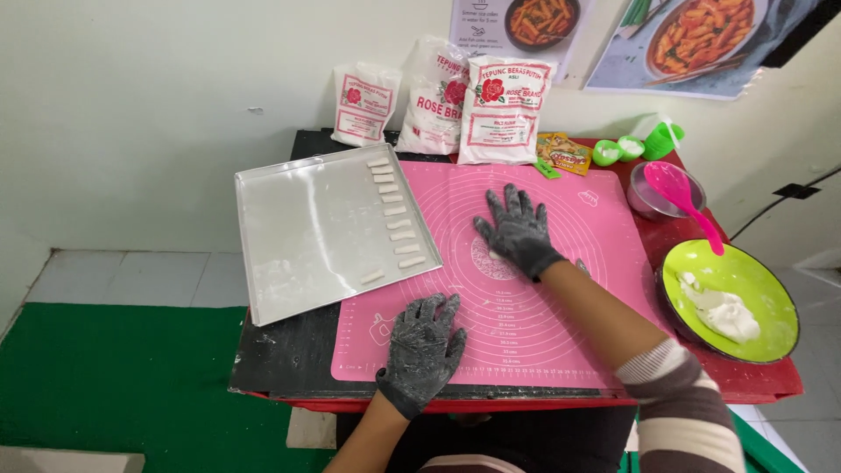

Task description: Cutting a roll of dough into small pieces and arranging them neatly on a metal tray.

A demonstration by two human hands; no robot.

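Fingers of both gloved hands are spread wide and flat on the pink mat [561,289], holding nothing. The right hand [519,232] presses palm-down near the mat's centre, over its printed circles, and a little white shows at the palm's edge, so a piece of dough may lie under it; the glove hides it, and I cannot tell its shape. The left hand [425,346] lies flat at the mat's near left corner, seemingly to keep the mat from sliding.

The tray [298,236] sits just left of the mat, its edge overlapping it, so cut dough sticks [396,219] can go across in one short reach; they lie in a row along its right side. The green bowl [762,289] with the dough lump [723,311] waits at the right. Flour bags [499,109] lean on the wall. The surface's near edge and the right sleeve are cut off.
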